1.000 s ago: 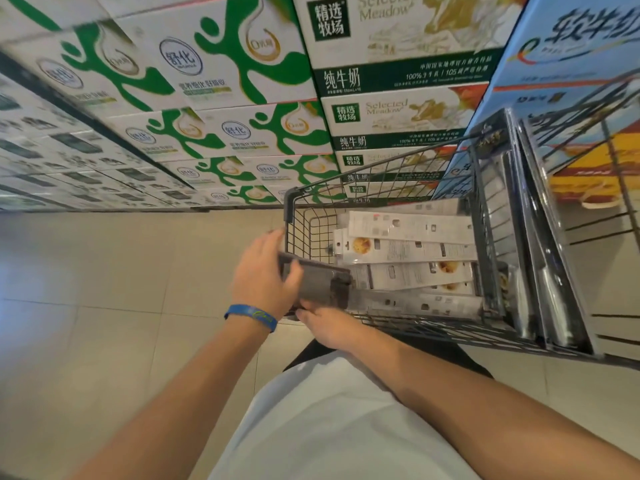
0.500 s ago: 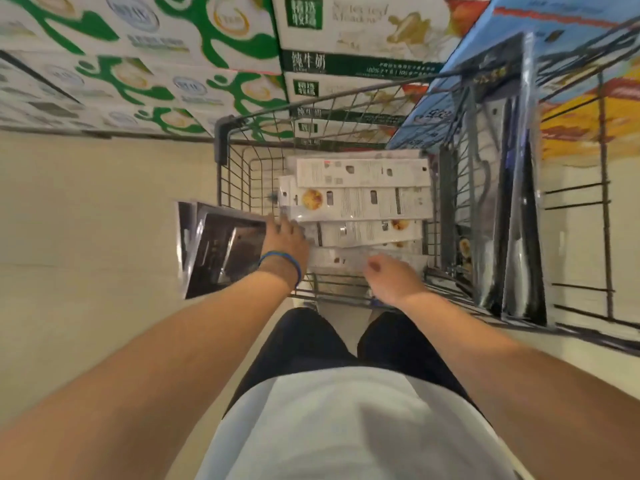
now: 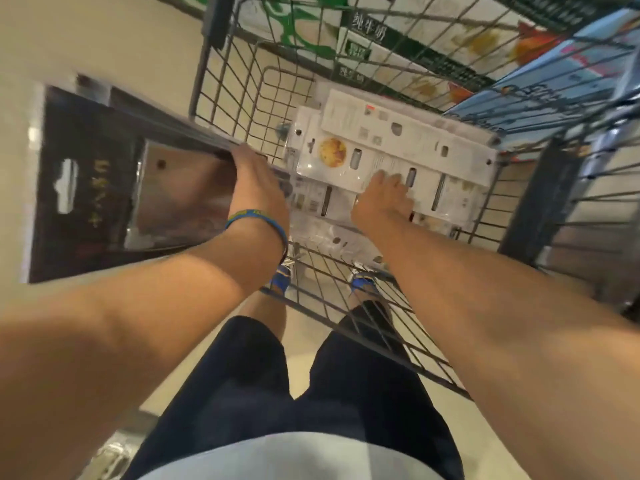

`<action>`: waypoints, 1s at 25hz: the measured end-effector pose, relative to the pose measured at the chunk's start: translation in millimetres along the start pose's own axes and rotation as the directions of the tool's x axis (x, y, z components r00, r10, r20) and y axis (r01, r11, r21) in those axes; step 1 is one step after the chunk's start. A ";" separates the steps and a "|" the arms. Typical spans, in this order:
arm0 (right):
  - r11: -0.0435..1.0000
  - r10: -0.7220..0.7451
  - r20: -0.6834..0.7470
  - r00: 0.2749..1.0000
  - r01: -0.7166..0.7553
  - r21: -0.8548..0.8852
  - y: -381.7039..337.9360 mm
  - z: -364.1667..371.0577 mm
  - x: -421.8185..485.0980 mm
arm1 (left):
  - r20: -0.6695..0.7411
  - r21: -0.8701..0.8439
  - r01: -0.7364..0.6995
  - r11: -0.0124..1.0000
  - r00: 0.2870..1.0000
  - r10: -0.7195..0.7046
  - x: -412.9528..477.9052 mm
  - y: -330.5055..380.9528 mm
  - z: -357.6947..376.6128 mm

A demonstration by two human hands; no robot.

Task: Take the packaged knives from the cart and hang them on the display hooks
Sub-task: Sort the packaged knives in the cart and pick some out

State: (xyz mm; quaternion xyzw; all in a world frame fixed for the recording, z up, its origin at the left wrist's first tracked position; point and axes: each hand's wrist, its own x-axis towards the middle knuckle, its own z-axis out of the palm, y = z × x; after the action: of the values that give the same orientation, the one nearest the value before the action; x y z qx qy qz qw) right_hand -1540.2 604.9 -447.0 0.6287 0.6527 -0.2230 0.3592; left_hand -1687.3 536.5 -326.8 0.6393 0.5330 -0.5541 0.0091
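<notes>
My left hand, with a blue wristband, grips a stack of dark packaged knives by one end and holds it out past the left side of the wire cart. A cleaver blade shows through the top pack's clear window. My right hand reaches into the cart and rests on white packaged knives that lie flat in a pile there. Whether its fingers curl round a pack is hidden. More dark packs stand upright against the cart's right wall.
Stacked milk cartons rise just beyond the cart's far side. Beige tiled floor lies to the left. My legs and blue shoes stand against the cart's near wall.
The view has tilted down and closer to the cart. My left hand swung the dark packs out to the left of the cart. My right hand moved forward onto the white packs.
</notes>
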 end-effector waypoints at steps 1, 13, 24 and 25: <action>0.999 0.031 0.002 1.000 -0.031 -0.006 1.2 5.0 9.7 | -0.044 -0.053 -0.020 0.998 0.999 0.018 4.6 -0.7 -1.8; 0.999 -0.034 -0.171 0.985 0.032 -0.013 24.7 -32.3 23.1 | -0.274 -0.616 -0.327 0.716 0.942 0.194 2.8 -12.1 9.9; 0.541 0.031 -0.117 0.993 0.082 0.837 38.9 -130.5 -122.2 | -0.254 -0.291 -0.335 0.896 0.930 0.265 -60.4 -51.3 33.1; 0.446 0.061 -0.130 0.990 0.090 0.891 41.5 -134.1 -139.5 | -0.241 -0.271 -0.333 0.903 0.932 0.272 -65.5 -52.1 36.2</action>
State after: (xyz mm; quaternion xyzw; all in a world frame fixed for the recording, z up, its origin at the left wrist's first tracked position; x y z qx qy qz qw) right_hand -1531.5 617.0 -249.7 0.7320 0.4667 -0.4907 -0.0752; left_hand -1736.7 493.2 -263.5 0.7570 0.5048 -0.3899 0.1419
